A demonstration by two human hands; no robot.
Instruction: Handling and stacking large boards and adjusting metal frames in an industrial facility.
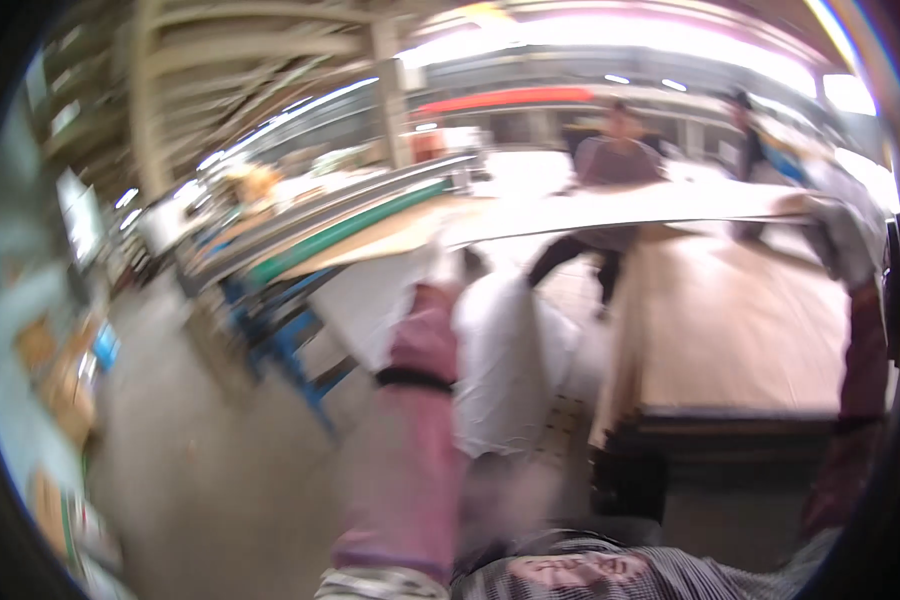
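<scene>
A wide, pale thin sheet [620,208] stretches level in front of me, its near edge running between my two hands. My left hand [450,262], in a light glove, is closed at the sheet's left end. Opposite it, my right hand [842,240], in a greyish glove, grips the right end. Motion blur smears the fingers of both hands. Below the sheet's right half lies a stack of brown sheets [735,320] with a dark edge along its near side.
White draped material [500,370] hangs beside my left forearm. Left stands a machine with a green roller [350,232] and blue frame legs [295,340]. Beyond the sheet are a person [618,158] and another person [748,135]. Cardboard pieces [65,400] lie far left.
</scene>
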